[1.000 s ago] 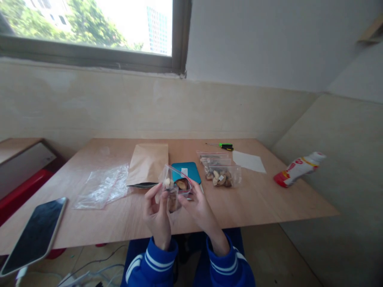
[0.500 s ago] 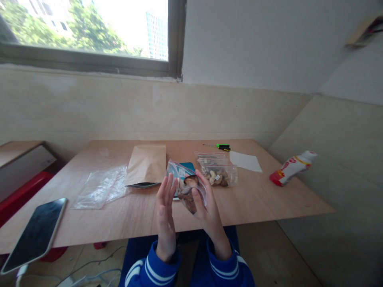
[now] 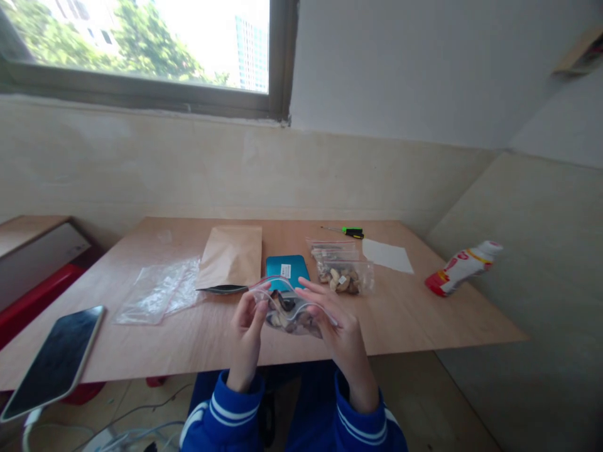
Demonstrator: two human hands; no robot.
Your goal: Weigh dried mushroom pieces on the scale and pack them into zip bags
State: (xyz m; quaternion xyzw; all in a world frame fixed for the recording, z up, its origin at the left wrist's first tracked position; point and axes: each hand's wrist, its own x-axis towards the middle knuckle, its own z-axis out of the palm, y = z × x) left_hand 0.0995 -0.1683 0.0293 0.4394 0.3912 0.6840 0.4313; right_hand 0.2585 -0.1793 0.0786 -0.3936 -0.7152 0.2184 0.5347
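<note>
Between my hands, over the table's front edge, is a clear zip bag (image 3: 294, 323) with brown dried mushroom pieces inside. Its mouth gapes toward me. My left hand (image 3: 249, 323) pinches the bag's left corner between thumb and fingers. On the other side my right hand (image 3: 336, 323) grips the right end, fingers over the zip rim and thumb at the near side. Just beyond the bag lies a blue digital scale (image 3: 285, 267) with a white label. More filled zip bags (image 3: 343, 278) of dried mushrooms rest to its right.
A brown kraft pouch (image 3: 230, 257) and empty plastic bags (image 3: 157, 292) lie left on the wooden table (image 3: 188, 351). A phone (image 3: 54, 358) on a cable is at the left edge. Farther right are a screwdriver (image 3: 351, 231), white paper (image 3: 389, 255) and a tilted bottle (image 3: 461, 269).
My left hand went from flat and spread beside the bag to pinching its left corner. The bag has turned from upright to level, its mouth now pulled wide, uncovering the scale.
</note>
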